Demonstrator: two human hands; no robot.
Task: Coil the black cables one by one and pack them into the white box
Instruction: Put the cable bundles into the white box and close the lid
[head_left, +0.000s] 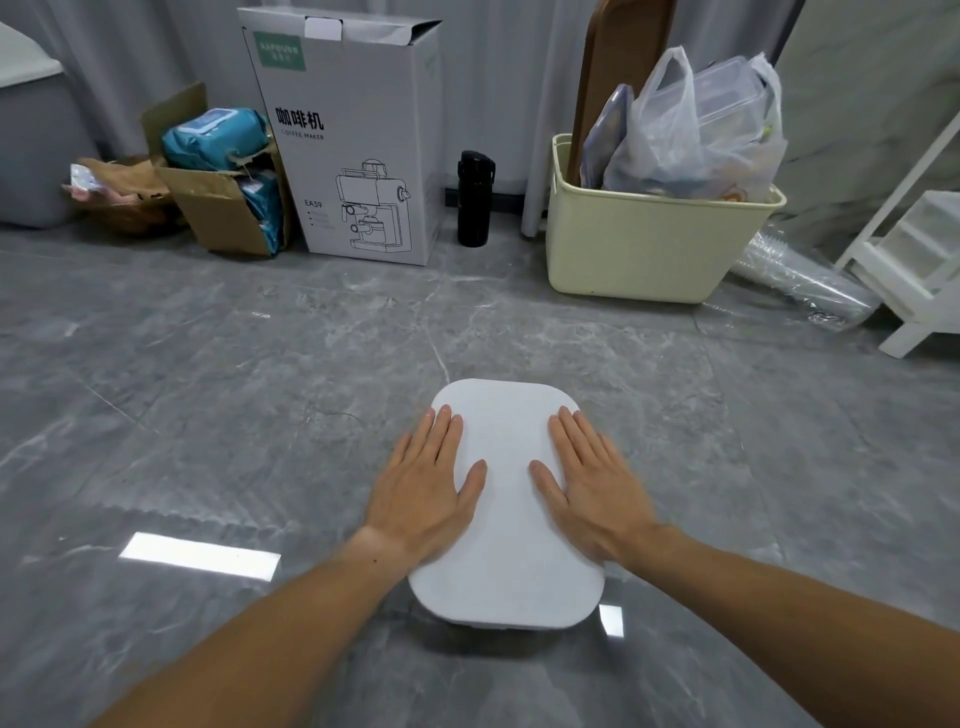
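both grips are flat and fully spread: the left hand and the right hand lie palm-down on the lid of the white box, fingers straight, thumbs turned inward, holding nothing. neither hand curls over an edge.

location of parts: the white box sits on the grey floor at 6 o'clock in the view, directly ahead of the person, long axis running 12 to 6. the left hand covers the lid's 9 o'clock edge, with the heel of the hand overhanging it; the right hand covers the 3 o'clock edge. no black cables show anywhere; whether any are inside cannot be told, as the lid hides the interior.

likely step: seating or pressing the lid, or preparing to lift it. this is a judgement only.

procedure:
1. to close, press evenly with both palms, then work round the corners at 12 and 6 o'clock, which neither hand covers.
2. to open, slide fingertips under the 9 and 3 o'clock edges and lift level.
3. keep the box from sliding on the polished floor.

clearances: coffee maker carton, black bottle and cream bin stand well apart toward 12 o'clock.
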